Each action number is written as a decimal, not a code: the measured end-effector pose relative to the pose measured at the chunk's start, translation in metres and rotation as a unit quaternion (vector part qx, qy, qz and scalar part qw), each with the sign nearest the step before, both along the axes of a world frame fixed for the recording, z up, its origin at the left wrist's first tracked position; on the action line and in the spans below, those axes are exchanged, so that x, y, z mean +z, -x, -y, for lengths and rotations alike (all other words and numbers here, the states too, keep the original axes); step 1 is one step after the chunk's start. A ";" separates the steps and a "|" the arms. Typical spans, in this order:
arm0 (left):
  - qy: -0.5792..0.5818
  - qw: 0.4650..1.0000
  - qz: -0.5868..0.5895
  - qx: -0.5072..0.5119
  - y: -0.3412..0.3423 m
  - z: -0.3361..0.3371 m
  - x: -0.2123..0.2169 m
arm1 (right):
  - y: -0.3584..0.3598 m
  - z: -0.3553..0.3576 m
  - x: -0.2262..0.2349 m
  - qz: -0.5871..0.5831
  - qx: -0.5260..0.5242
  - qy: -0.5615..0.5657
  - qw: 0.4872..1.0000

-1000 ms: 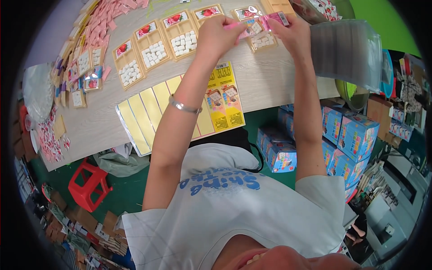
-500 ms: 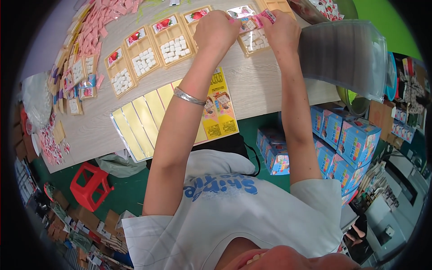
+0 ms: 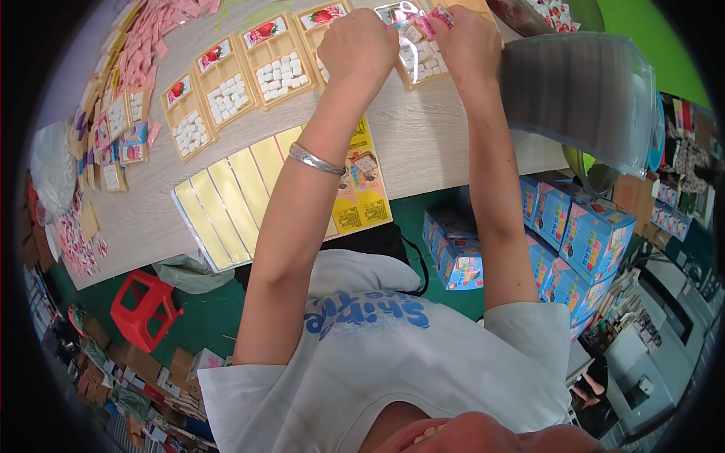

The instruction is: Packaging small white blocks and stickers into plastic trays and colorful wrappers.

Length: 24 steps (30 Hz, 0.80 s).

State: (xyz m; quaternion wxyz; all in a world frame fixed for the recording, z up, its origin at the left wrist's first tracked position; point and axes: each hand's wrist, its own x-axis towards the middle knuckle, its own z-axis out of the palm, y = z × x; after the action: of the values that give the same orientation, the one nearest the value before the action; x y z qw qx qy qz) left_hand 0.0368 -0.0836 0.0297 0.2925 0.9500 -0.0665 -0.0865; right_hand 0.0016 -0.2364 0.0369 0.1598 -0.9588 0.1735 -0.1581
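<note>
Pink packet (image 3: 440,16) pinched by both hands (left hand (image 3: 361,47), right hand (image 3: 470,44)), arms outstretched.

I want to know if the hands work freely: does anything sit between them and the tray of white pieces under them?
Nothing visible does. The left hand and right hand are right over the tray, the right one pinching a small pink packet.

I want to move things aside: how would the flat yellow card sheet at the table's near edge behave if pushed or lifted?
The yellow card sheet looks thin and flat, so probably light and bendy. It lies on the smooth wooden table and overhangs the edge, so a push would likely slide it off.
</note>
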 end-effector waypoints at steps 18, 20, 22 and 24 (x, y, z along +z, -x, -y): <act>0.057 0.956 -0.061 -0.281 0.130 -0.018 0.008 | 0.230 -0.015 -0.011 -0.050 -0.162 -0.333 0.927; 0.061 0.943 -0.062 -0.322 0.142 -0.015 0.011 | 0.270 -0.022 -0.046 0.120 -0.161 -0.421 0.885; 0.058 0.937 -0.066 -0.339 0.148 -0.012 0.009 | 0.294 -0.034 -0.064 0.155 -0.162 -0.480 0.848; 0.056 0.931 -0.069 -0.353 0.152 -0.012 0.009 | 0.307 -0.044 -0.067 0.120 -0.205 -0.606 0.759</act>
State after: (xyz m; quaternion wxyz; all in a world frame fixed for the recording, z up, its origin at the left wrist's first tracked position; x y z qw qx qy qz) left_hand -0.1154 -0.0721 0.0385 0.3001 0.8389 -0.3818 -0.2459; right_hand -0.3057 -0.1923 -0.0300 0.6908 -0.5763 0.4050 -0.1631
